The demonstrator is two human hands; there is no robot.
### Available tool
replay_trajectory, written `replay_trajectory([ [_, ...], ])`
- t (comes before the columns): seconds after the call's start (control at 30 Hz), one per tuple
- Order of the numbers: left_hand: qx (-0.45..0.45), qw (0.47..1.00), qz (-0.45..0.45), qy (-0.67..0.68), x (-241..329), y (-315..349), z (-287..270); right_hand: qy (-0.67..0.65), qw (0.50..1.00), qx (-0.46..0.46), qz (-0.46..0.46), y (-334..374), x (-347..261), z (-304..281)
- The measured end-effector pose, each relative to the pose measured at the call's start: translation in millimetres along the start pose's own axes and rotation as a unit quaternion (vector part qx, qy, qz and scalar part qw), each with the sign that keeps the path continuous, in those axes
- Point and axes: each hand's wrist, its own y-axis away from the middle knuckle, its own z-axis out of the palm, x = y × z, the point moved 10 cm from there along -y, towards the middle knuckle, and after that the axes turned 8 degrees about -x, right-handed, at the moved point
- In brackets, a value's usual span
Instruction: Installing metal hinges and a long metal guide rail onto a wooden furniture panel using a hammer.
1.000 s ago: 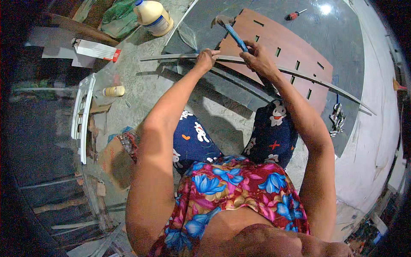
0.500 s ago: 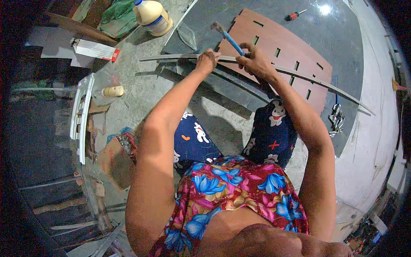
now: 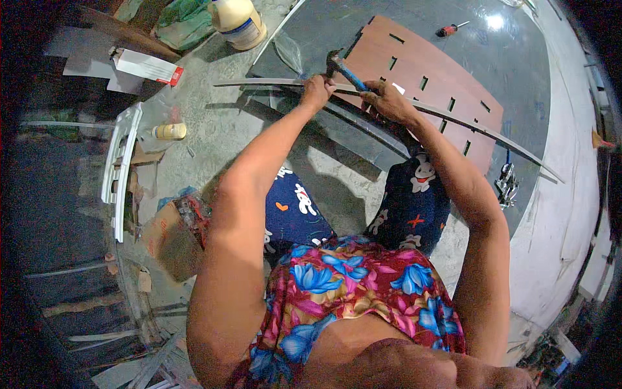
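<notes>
My right hand point(image 3: 391, 102) is closed around the blue handle of a hammer point(image 3: 352, 76). The hammer's dark head is close above my left hand point(image 3: 316, 93), whose fingers grip a long, thin, pale strip point(image 3: 479, 120). Whether those fingers also pinch something small cannot be made out. Slightly bowed, the strip runs from the left across a reddish-brown slotted panel point(image 3: 414, 61) toward the lower right. The panel has several dark rectangular slots, and its near left part is hidden behind my hands and the strip.
A dark grey board point(image 3: 525, 78) lies under the panel, with a red-handled screwdriver point(image 3: 451, 29) and shiny metal hardware point(image 3: 507, 183) on it. To the left are a large cream jug point(image 3: 238, 26), a small yellowish bottle point(image 3: 170, 131), a white box point(image 3: 146, 67) and a white slotted frame point(image 3: 121, 172).
The hammer head has swung down toward my left hand. My right hand has lowered a little, while my left still grips the strip in nearly the same place.
</notes>
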Motion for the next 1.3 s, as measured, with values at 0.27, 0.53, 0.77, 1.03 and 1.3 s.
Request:
replay_trajectory([
  [0.27,0.044,0.998,-0.009,-0.037,7.1,5.9,-11.0,0.075,0.997,-0.002,0.004,7.0,-8.6,-0.7],
  [0.53,0.063,0.997,0.031,0.017,12.9,8.1,-18.7,0.155,0.988,-0.016,-0.02,9.1,-13.7,5.6],
  [0.77,0.036,0.999,-0.014,-0.02,13.4,7.1,-9.4,0.164,0.986,0.002,-0.005,16.0,-19.5,-1.6],
  [1.03,0.06,0.998,-0.01,-0.024,6.9,5.7,-7.9,0.165,0.986,0.009,-0.003,9.7,-12.1,1.2],
  [1.3,0.019,0.999,-0.03,-0.031,-7.6,0.2,-6.7,0.168,0.986,-0.016,0.004,3.0,-8.0,8.5],
])
